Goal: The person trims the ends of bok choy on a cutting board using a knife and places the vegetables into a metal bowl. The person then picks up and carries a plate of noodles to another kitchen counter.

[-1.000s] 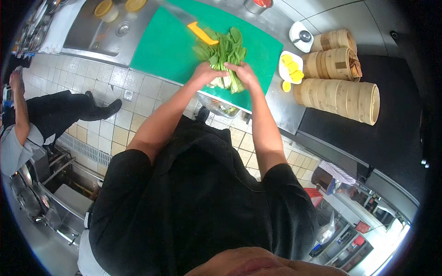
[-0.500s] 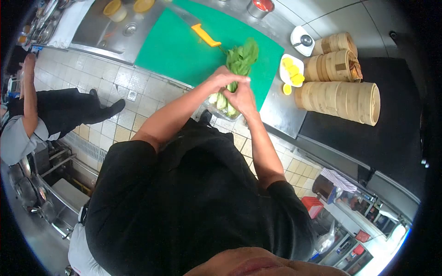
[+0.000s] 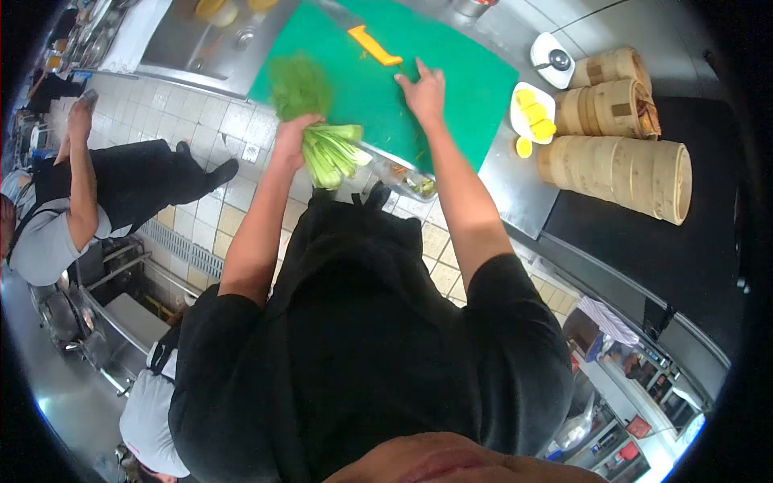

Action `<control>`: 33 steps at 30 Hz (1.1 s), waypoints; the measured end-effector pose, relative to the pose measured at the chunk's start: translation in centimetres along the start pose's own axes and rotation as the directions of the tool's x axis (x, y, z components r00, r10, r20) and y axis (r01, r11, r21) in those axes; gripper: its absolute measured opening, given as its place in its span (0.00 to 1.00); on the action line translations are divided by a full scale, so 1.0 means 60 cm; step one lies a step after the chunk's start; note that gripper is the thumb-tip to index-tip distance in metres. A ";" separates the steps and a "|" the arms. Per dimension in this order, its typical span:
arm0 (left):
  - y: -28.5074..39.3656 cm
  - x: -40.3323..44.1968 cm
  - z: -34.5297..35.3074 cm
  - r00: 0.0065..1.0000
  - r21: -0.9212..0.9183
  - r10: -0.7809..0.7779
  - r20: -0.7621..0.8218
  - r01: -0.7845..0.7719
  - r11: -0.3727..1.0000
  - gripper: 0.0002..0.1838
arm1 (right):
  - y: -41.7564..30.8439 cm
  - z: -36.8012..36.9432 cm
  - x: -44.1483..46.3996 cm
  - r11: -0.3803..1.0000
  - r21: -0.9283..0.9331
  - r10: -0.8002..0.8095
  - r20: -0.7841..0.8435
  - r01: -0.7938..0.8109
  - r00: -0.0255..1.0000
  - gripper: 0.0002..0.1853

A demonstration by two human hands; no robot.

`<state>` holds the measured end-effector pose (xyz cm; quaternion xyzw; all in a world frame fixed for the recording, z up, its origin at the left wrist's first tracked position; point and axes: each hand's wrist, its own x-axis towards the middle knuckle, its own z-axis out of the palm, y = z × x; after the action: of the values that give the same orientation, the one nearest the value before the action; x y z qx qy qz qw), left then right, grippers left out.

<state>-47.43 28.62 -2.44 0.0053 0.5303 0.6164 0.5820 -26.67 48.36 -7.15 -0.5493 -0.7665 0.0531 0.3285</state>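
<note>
A tiled kitchen floor [image 3: 205,121] runs below a steel surface [image 3: 515,193], with a sink [image 3: 209,48] at nine to ten o'clock from the green cutting board [image 3: 475,97] and a dark surface [image 3: 684,266] at four o'clock. The board lies along the near edge of the steel, and just off that edge, toward six o'clock, is a see-through container [image 3: 411,181] of vegetable scraps. At eight o'clock the left hand [image 3: 299,138] is closed around the middle of a bunch of leafy greens [image 3: 332,153]; the leaves, blurred, spread over the board's left part, while the pale stems reach out past its near edge, above the floor. The right hand [image 3: 425,92] is open, fingers spread and holding nothing, over the right half of the board; whether it touches is hard to tell. A stretch of green separates it from the leaves, and a narrower one from the board's right edge. Toward eleven o'clock lies a knife with a yellow handle [image 3: 374,46], its tip end near the far side. Past the right edge, between three and four o'clock, sit a white dish [image 3: 533,113] of yellow pieces and then stacked bamboo steamers [image 3: 616,173], close together. Well apart, at nine o'clock, another person [image 3: 56,217] stands by the sink side.
</note>
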 end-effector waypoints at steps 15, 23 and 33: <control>0.015 -0.051 -0.188 0.995 0.091 -0.076 -0.068 0.082 0.992 0.11 | 0.078 -0.148 -0.409 0.372 0.196 0.350 0.876 -0.907 0.332 0.08; 0.021 -0.070 -0.231 0.995 0.085 -0.055 -0.079 0.062 0.994 0.11 | -0.039 -0.200 -0.106 0.937 0.017 0.213 0.762 -0.349 0.612 0.22; -0.009 -0.182 -0.248 0.918 -0.040 0.107 -0.381 -0.132 0.990 0.10 | -0.076 0.101 0.146 0.971 0.088 -0.231 0.570 0.221 0.789 0.28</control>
<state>-52.81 11.00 -2.63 -0.1002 0.6108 0.6571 0.4304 -35.32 55.96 -5.92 -0.4090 -0.8894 0.1834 0.0899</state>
